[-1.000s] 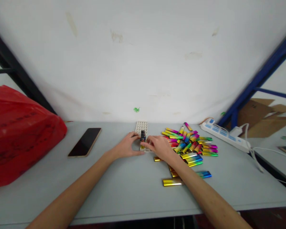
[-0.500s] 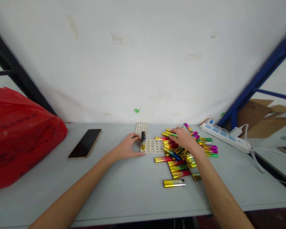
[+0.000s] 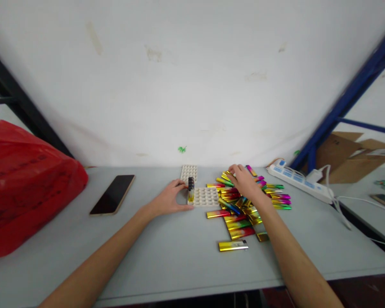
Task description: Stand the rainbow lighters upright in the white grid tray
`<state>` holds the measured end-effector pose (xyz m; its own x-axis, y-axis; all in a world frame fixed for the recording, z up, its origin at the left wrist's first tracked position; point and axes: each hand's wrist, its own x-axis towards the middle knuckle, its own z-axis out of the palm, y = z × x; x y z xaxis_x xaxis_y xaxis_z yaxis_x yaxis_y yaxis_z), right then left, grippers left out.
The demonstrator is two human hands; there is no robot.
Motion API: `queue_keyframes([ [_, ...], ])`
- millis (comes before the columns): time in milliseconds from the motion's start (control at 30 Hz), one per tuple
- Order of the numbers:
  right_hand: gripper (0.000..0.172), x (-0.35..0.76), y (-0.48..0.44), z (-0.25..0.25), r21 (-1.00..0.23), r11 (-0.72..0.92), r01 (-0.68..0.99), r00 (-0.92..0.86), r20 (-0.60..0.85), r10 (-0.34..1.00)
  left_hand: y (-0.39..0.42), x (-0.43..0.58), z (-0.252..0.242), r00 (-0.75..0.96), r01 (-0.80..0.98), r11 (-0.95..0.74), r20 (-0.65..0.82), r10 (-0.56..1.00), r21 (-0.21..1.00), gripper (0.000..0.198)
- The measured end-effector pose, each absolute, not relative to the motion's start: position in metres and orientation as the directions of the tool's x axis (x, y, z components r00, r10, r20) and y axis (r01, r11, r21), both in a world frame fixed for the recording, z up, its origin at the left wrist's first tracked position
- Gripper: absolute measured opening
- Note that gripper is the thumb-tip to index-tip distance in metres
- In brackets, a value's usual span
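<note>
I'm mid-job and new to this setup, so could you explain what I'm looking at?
There is no machine here: a person works bare-handed. Every picture comes from one camera on their head, looking forward and down. On the table lie a phone, two pale trays and a pile of shiny lighters, with a red bag at the left and a power strip at the right. The left hand curves around the left end of the near tray, where a short row of lighters stands upright. The right hand is at the pile; whether it grips a lighter can't be made out.
</note>
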<state>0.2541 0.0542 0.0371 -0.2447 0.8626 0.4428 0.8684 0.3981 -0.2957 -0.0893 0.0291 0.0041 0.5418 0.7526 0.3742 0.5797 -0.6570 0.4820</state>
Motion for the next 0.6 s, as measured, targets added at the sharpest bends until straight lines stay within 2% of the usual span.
queue_keyframes([
  [67,0.013,0.247,0.053,0.039,-0.402,0.445,0.801,-0.215,0.5,0.839,0.03,-0.089,0.003,0.537,0.583,-0.655,0.376,0.755,0.481,0.064],
  [167,0.017,0.231,0.05,0.039,-0.633,0.436,0.639,-0.13,0.47,0.873,0.03,-0.089,0.002,0.528,0.598,-0.642,0.367,0.766,0.48,0.067],
  [233,0.026,0.218,0.046,0.036,-0.811,0.375,0.45,-0.066,0.388,0.919,0.03,-0.089,0.003,0.526,0.601,-0.638,0.363,0.769,0.482,0.068],
  [300,0.039,0.205,0.041,0.033,-0.939,0.291,0.182,-0.046,0.288,0.957,0.03,-0.089,0.003,0.525,0.6,-0.635,0.359,0.772,0.486,0.068],
  [367,0.051,0.194,0.036,0.031,-0.977,0.202,-0.061,-0.057,0.206,0.977,0.03,-0.089,0.004,0.522,0.604,-0.627,0.35,0.778,0.492,0.069],
  [433,0.054,0.186,0.033,0.03,-0.974,0.149,-0.17,-0.083,0.165,0.983,0.029,-0.088,0.005,0.52,0.611,-0.62,0.341,0.783,0.493,0.07],
  [600,0.044,0.181,0.029,0.037,-0.98,0.191,-0.051,-0.163,0.197,0.967,0.03,-0.089,0.004,0.522,0.603,-0.625,0.348,0.779,0.495,0.07],
])
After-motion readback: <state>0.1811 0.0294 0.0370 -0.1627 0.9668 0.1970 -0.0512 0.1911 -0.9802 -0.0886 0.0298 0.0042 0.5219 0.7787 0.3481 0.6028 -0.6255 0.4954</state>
